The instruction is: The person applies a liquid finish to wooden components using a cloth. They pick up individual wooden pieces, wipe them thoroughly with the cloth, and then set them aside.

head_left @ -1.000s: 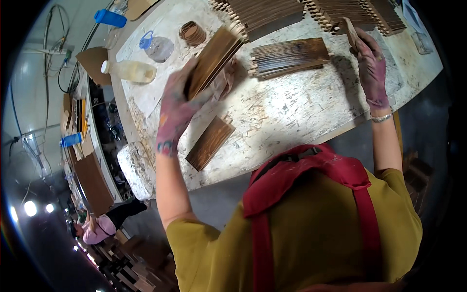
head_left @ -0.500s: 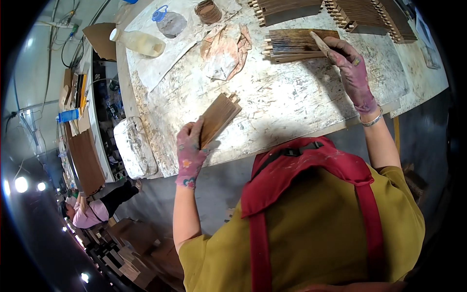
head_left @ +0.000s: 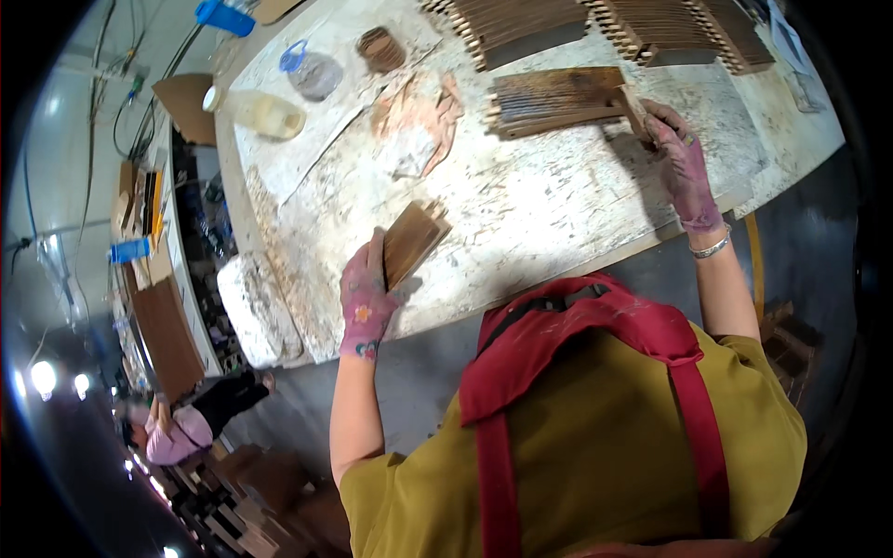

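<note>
Gloved hands at a paint-crusted bench, each gripping a piece of brown wood.

The left hand (head_left: 366,302), fingers (head_left: 375,253) clenched on a small stack of wooden slats (head_left: 412,242), holds it at the near edge of the bench (head_left: 549,214); the stack's far end rests tilted on the bench top. The right hand (head_left: 681,160) grasps a narrow wooden piece (head_left: 634,110) against the right end of a row of slats (head_left: 556,99) lying flat farther back. Beyond that lie longer slat rows (head_left: 521,20). To the left sit a crumpled rag (head_left: 420,116), a round brown tub (head_left: 381,48), a clear jar (head_left: 313,73) and a plastic bottle (head_left: 263,113) lying on its side.
</note>
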`<state>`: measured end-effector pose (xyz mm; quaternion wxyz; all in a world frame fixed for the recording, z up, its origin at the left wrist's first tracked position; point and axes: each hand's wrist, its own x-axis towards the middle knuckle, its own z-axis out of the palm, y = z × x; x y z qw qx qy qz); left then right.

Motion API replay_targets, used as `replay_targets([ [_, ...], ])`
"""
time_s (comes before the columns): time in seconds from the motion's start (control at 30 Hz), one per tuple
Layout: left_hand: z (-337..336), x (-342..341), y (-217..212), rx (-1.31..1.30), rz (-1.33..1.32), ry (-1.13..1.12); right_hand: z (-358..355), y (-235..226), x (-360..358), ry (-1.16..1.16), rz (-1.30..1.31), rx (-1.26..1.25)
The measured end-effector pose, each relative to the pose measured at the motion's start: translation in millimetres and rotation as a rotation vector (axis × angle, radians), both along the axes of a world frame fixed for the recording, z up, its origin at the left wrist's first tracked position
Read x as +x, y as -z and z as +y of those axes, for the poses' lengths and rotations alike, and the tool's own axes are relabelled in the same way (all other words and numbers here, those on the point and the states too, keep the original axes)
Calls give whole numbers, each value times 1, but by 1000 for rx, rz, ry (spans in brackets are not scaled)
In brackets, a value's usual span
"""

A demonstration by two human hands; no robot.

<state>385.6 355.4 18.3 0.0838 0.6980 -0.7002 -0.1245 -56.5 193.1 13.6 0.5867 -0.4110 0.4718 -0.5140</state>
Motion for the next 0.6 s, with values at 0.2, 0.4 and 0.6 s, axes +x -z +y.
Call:
replay_targets([
  [0.2,-76,-62,-36,-277,70,314,-4,-7,-15,50,90,40],
  [0.4,-197,-180,-44,-447,113,557,-46,-20,-6,130,368,-194],
  [0.6,-240,-225,7,-243,-131,545,-61,4,-3,100,725,-298],
])
